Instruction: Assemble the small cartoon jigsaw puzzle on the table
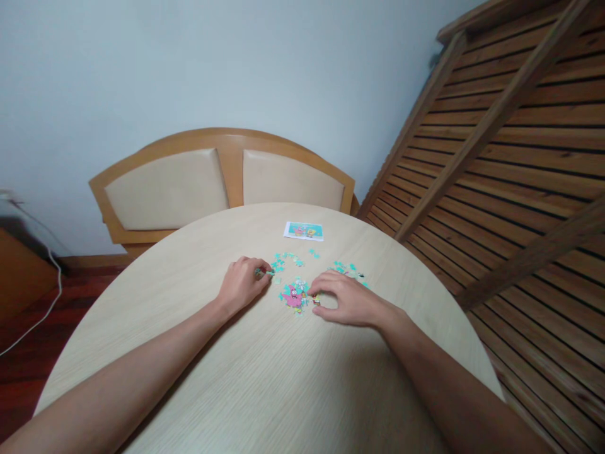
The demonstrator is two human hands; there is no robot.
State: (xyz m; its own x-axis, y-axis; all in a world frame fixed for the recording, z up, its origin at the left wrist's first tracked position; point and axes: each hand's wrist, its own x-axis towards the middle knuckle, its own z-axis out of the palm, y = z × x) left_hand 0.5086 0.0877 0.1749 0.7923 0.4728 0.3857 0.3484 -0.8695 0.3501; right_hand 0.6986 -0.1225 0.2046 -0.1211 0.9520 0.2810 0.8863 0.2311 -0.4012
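A partly joined jigsaw puzzle (293, 297) lies on the round table, showing a pink starfish figure on teal. At its right edge, my right hand (347, 297) has thumb and forefinger on either side of a small yellow-and-brown puzzle piece (316, 300). My left hand (244, 279) rests on the table to the left, its fingers pinched on a teal puzzle piece (270, 273). Loose teal pieces (278, 261) are scattered just beyond the left fingertips. More loose pieces (347, 267) lie behind my right hand, which partly hides them.
A picture card (305, 231) with a similar teal scene lies farther back on the pale wooden table (227, 391). Behind the table stands a padded wooden bench back (231, 170) against the wall. A slatted wooden panel (496, 157) leans at the right.
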